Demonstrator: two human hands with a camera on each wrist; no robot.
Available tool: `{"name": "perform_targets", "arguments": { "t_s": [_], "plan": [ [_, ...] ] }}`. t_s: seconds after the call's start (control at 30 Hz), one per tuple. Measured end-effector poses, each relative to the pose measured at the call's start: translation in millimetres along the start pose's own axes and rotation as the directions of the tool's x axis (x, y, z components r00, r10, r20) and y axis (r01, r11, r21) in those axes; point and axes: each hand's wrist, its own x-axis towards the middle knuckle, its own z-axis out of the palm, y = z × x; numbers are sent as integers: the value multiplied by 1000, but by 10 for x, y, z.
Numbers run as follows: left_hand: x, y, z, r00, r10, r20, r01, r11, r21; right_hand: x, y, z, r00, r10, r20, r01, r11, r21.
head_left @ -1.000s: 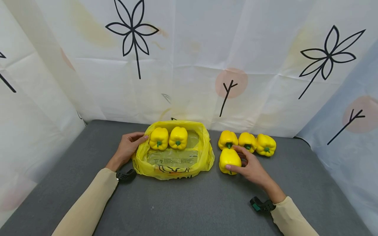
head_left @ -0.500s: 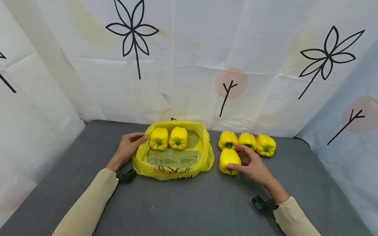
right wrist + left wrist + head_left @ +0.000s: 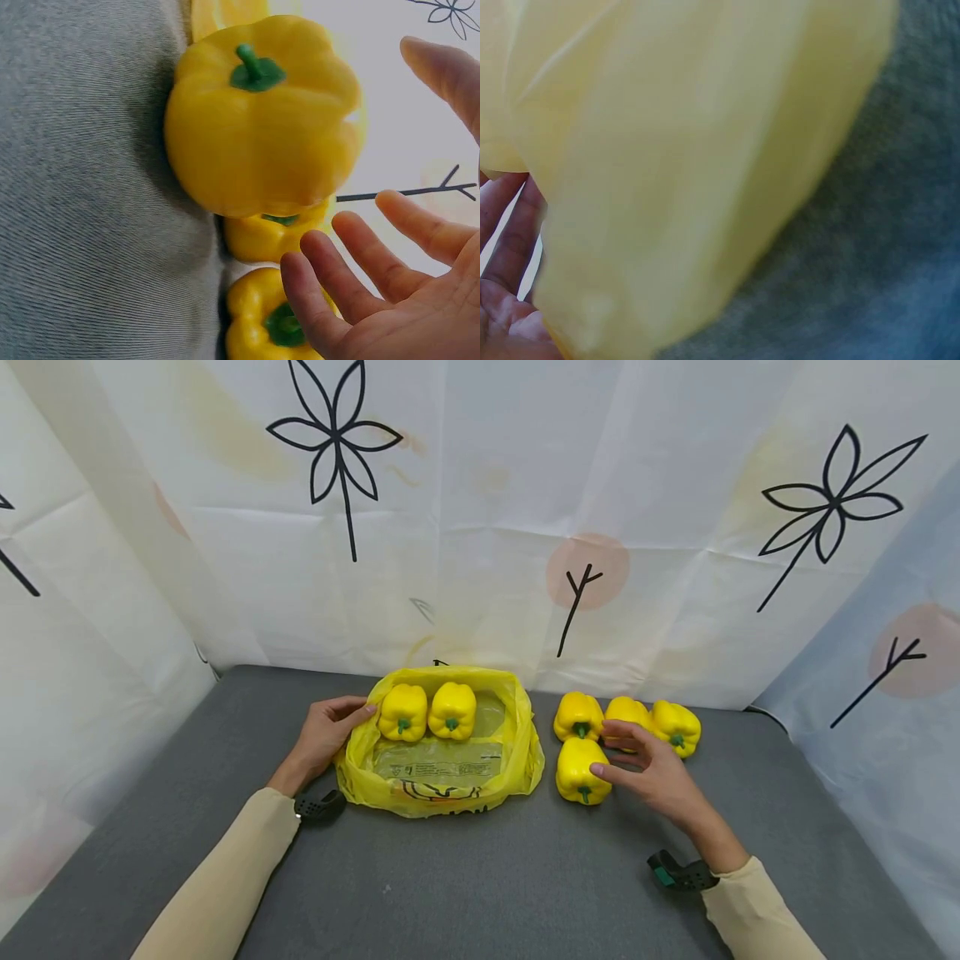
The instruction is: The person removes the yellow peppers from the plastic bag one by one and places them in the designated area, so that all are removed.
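Fingers spread on the right hand (image 3: 657, 778), just beside a glossy yellow green-stemmed bell pepper (image 3: 579, 770), left hand (image 3: 326, 732) at a crinkled yellow plastic bag (image 3: 528, 752), whether pinching, cannot tell.

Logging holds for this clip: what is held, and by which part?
The left hand holds the yellow bag at the left side of its rim. The right hand holds nothing; it is spread beside the nearest pepper.

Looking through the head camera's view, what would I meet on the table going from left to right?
Left hand → left pepper in the yellow bag → right pepper in it → front loose pepper → rightmost pepper.
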Motion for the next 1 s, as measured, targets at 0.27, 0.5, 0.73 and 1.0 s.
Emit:
{"name": "perform_targets", "arguments": {
  "t_s": [0.27, 0.5, 0.73, 1.0],
  "plan": [
    [-7, 7, 2, 1000, -3, 3, 3, 1000, -4, 15, 5, -63, 998, -58, -20, 57, 998, -18],
    [-7, 4, 5, 1000, 6, 4, -6, 1000, -4, 15, -39, -97, 997, -61, -35, 60, 998, -33],
    [-10, 2, 3, 1000, 17, 9, -17, 1000, -3, 1, -169, -136, 997, -59, -42, 57, 997, -59],
    [-11, 12, 3, 1000, 8, 8, -8, 1000, 6, 38, -245, -139, 995, -97, -29, 94, 991, -91]
  ]
}}
